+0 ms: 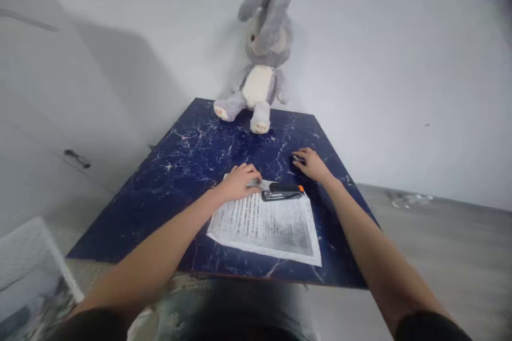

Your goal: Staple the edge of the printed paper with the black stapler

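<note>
Against a plain white wall, a dark blue marbled table point(180, 170) is standing on grey flooring, a grey plush rabbit point(262, 64) sitting at its far edge. Printed sheets point(266, 226) are lying near the front. The left hand point(239, 182) is resting curled, clamped on nothing, on their top corner, beside a black stapler point(283, 192). The right hand point(312, 165) is lying flat, fingers loosely apart, just beyond the stapler.

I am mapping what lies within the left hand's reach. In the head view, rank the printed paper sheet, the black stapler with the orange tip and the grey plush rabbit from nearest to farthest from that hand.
1. Printed paper sheet: under the left hand, at its far edge.
2. Black stapler with the orange tip: just right of the hand, on the sheet.
3. Grey plush rabbit: seated at the table's far edge, against the wall.
</note>
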Demonstrator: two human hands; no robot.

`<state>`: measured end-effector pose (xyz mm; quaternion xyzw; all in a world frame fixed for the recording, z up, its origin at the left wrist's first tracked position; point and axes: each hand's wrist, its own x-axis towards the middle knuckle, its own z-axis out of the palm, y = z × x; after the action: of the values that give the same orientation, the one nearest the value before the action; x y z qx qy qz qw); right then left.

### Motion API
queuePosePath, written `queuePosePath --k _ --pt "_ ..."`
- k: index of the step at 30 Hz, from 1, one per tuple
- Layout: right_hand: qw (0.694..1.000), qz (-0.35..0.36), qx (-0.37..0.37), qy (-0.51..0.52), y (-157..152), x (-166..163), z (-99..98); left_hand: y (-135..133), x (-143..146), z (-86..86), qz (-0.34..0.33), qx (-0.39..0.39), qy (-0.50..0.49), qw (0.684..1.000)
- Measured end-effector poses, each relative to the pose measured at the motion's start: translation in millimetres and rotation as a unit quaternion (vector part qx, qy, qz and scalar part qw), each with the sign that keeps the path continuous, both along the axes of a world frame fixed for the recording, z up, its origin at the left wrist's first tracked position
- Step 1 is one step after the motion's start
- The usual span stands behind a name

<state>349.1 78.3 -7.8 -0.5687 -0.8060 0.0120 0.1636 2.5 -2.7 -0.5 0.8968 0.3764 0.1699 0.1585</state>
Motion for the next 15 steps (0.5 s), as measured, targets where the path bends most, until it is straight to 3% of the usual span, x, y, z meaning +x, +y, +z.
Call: queuePosePath --k 4,7,11,15 --pt "0.999 0.019 -0.025 -0.016 20.4 -18.7 18.7 -10.8 10.8 -2.4 0.059 0.027 0.022 0.998" --pt "0.999 0.038 -0.033 -0.017 37.6 -63.8 40.0 -17.0 16.8 -3.7 0.084 0.048 0.034 0.995" --pt "0.992 0.125 -0.035 0.001 52.0 -180.8 58.8 -18.1 17.2 -3.9 0.077 0.04 0.035 0.996" --pt "0.977 0.199 -0.069 0.003 55.2 -299.2 60.2 -13.6 13.9 -4.9 0.074 0.032 0.02 0.997"
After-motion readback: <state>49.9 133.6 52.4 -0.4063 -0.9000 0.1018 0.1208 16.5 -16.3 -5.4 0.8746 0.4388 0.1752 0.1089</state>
